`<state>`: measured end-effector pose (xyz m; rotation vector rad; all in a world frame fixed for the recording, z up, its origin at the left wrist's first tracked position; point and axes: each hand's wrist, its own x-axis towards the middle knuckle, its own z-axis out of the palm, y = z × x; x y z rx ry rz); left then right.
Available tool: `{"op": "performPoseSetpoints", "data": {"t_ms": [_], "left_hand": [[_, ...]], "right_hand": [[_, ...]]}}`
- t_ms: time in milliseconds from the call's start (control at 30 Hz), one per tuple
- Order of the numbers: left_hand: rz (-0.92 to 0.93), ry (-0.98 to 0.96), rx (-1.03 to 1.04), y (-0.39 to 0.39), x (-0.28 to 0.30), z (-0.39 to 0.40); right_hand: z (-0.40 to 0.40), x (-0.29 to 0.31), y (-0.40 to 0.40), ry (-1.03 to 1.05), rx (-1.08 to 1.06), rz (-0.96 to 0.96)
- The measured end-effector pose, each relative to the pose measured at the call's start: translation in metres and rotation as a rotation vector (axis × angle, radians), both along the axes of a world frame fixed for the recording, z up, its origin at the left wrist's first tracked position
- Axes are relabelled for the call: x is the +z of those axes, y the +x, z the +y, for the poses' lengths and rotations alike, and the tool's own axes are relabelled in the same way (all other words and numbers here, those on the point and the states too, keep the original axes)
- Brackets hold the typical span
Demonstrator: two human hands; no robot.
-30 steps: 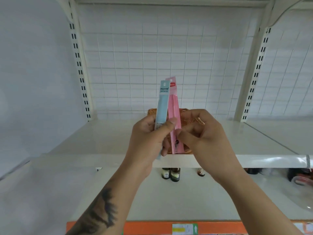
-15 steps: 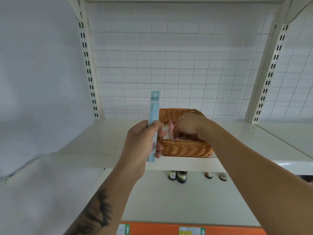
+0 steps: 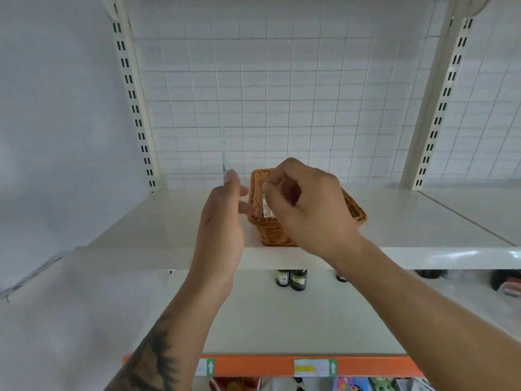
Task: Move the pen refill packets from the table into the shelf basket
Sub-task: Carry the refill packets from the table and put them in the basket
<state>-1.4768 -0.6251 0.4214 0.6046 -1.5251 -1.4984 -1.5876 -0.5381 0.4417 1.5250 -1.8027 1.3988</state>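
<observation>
Two raised hands [image 3: 222,221] [image 3: 307,210] by basket [image 3: 275,232]

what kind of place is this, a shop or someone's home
Most likely a shop. It has white retail shelving on a slotted upright, an orange price strip with labels along the lower shelf edge, and small bottles stocked below the wicker basket.

White metal shelving [image 3: 394,218] stood against a white wire-grid back panel [image 3: 282,94], slotted uprights [image 3: 135,108] either side; small dark bottles [image 3: 291,279] sat on the lower shelf [image 3: 282,320].
</observation>
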Motion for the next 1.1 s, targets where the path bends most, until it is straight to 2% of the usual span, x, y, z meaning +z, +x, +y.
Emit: {"op": "performPoseSetpoints", "data": {"t_ms": [100, 233, 433, 500, 567, 633, 733, 800, 933, 967, 1033, 1100], "left_hand": [[0.09, 0.134, -0.054, 0.0, 0.001, 0.009], [0.182, 0.207, -0.131, 0.0, -0.002, 0.016], [0.196, 0.202, -0.288, -0.001, 0.001, 0.022], [0.211, 0.21, -0.325, 0.003, 0.006, 0.021], [0.181, 0.124, -0.304, 0.007, 0.007, 0.021], [0.102, -0.038, -0.192, 0.013, 0.0, 0.019], [-0.105, -0.385, 0.129, 0.02, -0.027, 0.007], [-0.384, -0.632, 0.234, 0.022, -0.048, -0.003], [-1.0, -0.954, 0.219, 0.016, -0.076, -0.018], [-1.058, -0.998, 0.209, 0.015, -0.08, -0.019], [-1.06, -1.047, 0.218, 0.014, -0.085, -0.02], [-1.04, -1.059, 0.245, 0.013, -0.089, -0.022]], "right_hand": [[0.006, -0.022, 0.014, -0.117, 0.076, 0.118], [0.005, -0.044, 0.02, -0.175, 0.12, 0.117], [0.008, -0.042, 0.014, -0.19, 0.084, 0.013], [0.011, -0.035, 0.015, -0.177, 0.108, -0.075], [0.014, -0.023, 0.015, -0.145, 0.128, -0.182], [0.013, -0.005, 0.006, -0.111, 0.066, -0.279], [-0.001, 0.02, -0.029, 0.034, -0.11, -0.427], [-0.014, 0.025, -0.054, 0.193, -0.219, -0.494], [-0.038, 0.015, -0.079, 0.633, -0.279, -0.46], [-0.042, 0.014, -0.08, 0.743, -0.283, -0.416], [-0.048, 0.012, -0.08, 0.909, -0.323, -0.292], [-0.053, 0.009, -0.081, 0.973, -0.353, -0.212]]}}
